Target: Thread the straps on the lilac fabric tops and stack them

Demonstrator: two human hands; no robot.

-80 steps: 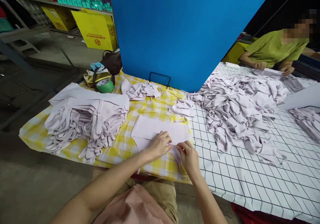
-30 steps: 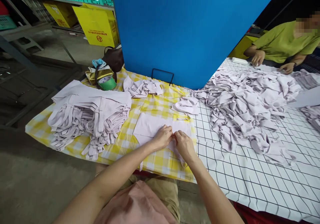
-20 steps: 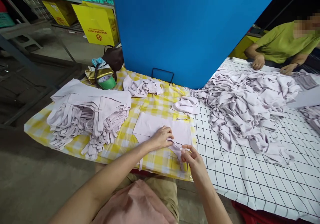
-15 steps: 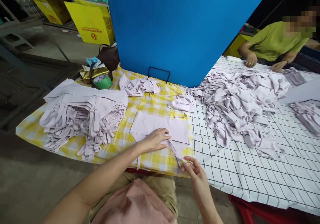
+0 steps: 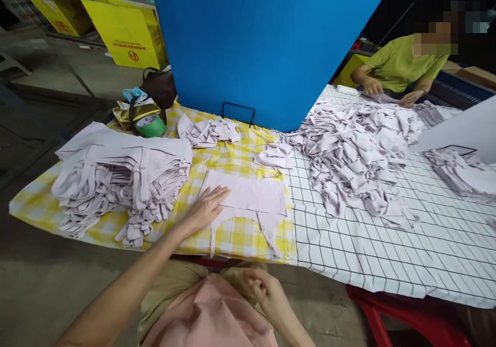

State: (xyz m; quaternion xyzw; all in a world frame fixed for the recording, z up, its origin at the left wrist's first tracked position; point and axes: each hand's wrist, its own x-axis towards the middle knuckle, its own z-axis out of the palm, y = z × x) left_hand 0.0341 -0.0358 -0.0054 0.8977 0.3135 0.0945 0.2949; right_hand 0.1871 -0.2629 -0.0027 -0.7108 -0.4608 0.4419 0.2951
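A pale lilac strappy garment piece point(image 5: 251, 197) lies flat on the yellow checked cloth, its two straps pointing towards me. My left hand point(image 5: 209, 206) rests palm down on its left part, fingers stretched out. Off the table edge, above my lap, is my right hand point(image 5: 264, 287), apart from the garment. Its fingers look curled but are smeared by motion, so I cannot make out their exact shape. To the left of my left hand stands a thick stack of like garments point(image 5: 124, 156) with straps hanging down in bunches.
A tall blue panel point(image 5: 263, 47) rises behind the work spot. Crumpled lilac pieces point(image 5: 207, 130) lie before it, and a large heap point(image 5: 356, 151) covers the white gridded cloth point(image 5: 341, 254). Green tape point(image 5: 151, 125) sits at back left. A co-worker point(image 5: 406, 63) handles fabric at far right.
My left hand has moved left across the garment and flattened. My right hand has let go of the strap and drawn back over my lap. The view has shifted slightly right.
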